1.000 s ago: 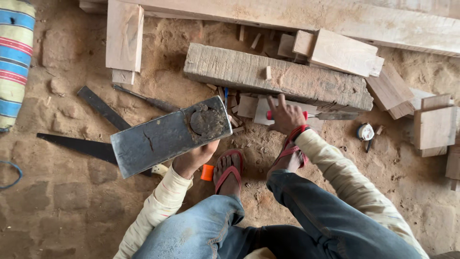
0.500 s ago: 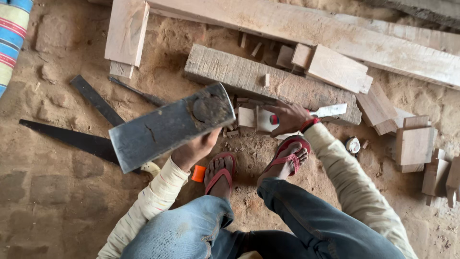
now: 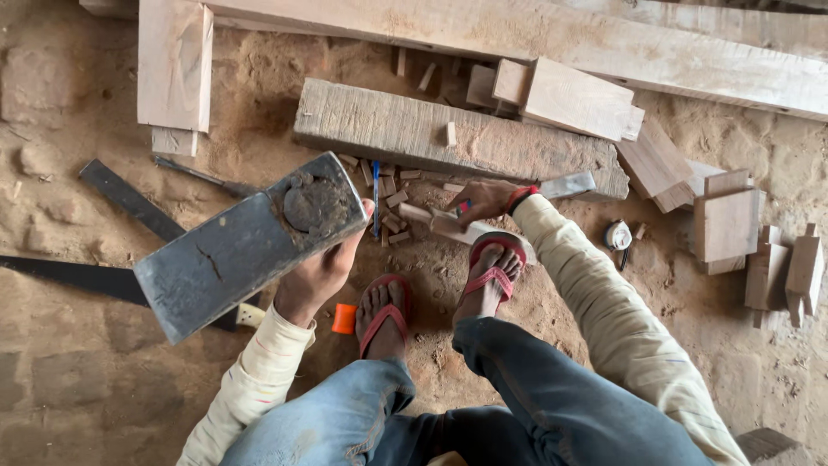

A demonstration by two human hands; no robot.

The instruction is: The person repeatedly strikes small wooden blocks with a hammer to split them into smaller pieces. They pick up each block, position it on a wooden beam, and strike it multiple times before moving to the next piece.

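I see my left hand [image 3: 315, 276] wrapped around the raised iron mallet [image 3: 246, 246], poised above; my right hand [image 3: 483, 198] pinches a chisel [image 3: 561, 185] steady against a wood piece [image 3: 453, 226].

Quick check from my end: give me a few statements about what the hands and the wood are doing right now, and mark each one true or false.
1. The left hand holds up a large grey block. True.
2. The right hand is empty and resting on the knee. False: it is down at the ground, gripping a chisel by the long grey beam.
3. The person's feet are bare of any footwear. False: both wear red sandals.
4. A dark saw blade lies on the sandy ground to the left. True.
5. Small wood offcuts lie scattered in front of the beam. True.
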